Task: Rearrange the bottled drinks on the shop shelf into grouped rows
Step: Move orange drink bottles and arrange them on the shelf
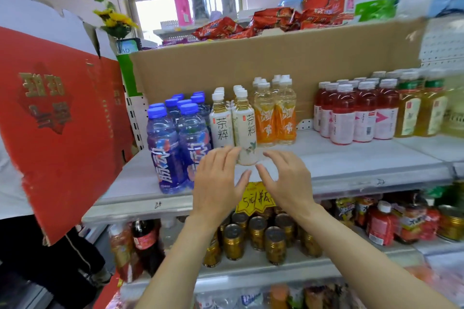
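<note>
Tea bottle [245,130] between both hands' spread fingers [221,155], unheld

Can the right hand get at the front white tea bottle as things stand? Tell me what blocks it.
Probably yes. The right hand hovers open just in front of the front tea bottle, with nothing between them. The left hand flanks its other side, and the orange bottles stand behind.

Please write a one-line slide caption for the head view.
Both open hands, left hand and right hand, reach toward white-labelled tea bottles on the grey metal shelf.
</note>
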